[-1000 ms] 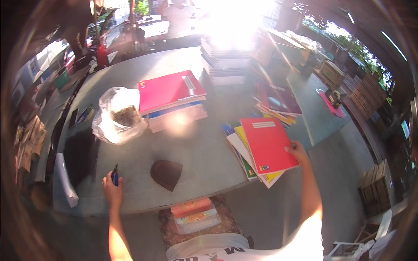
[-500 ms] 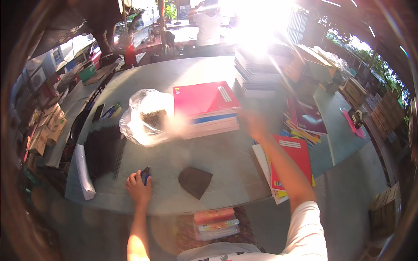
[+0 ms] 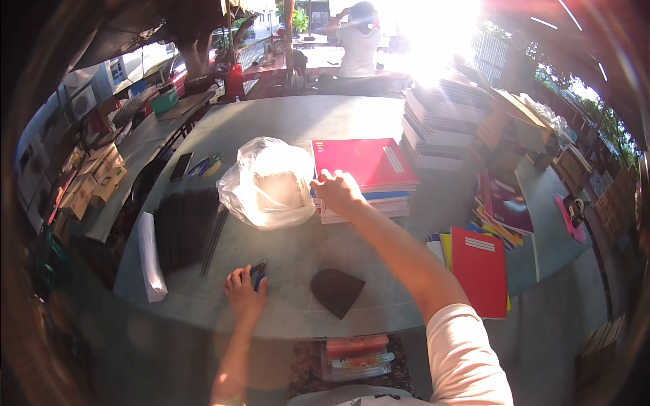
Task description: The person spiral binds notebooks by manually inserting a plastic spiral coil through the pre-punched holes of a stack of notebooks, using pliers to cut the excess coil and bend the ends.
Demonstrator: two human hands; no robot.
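Observation:
My left hand (image 3: 244, 292) rests low on the left side of the table, its fingers curled around small blue-handled pliers (image 3: 260, 276). Across the table reaches my right arm. My right hand (image 3: 340, 194) bends its fingers over the near left corner of a stack of notebooks (image 3: 369, 215), topped by a red notebook (image 3: 365, 162); my palm hides part of that corner. Beside it bulges a clear plastic bag (image 3: 271, 213) holding something pale, washed out by glare. Dark spiral binding coils (image 3: 183, 227) lie in a row left of the bag.
A dark rounded flat piece (image 3: 337, 292) lies near the front edge. Red notebooks (image 3: 479, 271) and purple ones (image 3: 508, 201) are at right, a tall book stack (image 3: 443, 128) behind. A white roll (image 3: 152, 260) lies left. Packets (image 3: 359, 358) sit below the edge. A person (image 3: 357, 51) stands beyond.
My right hand has gone from the right side of the notebook stack to its near left corner. My left hand stays at the pliers. The view has shifted, moving the scene rightward.

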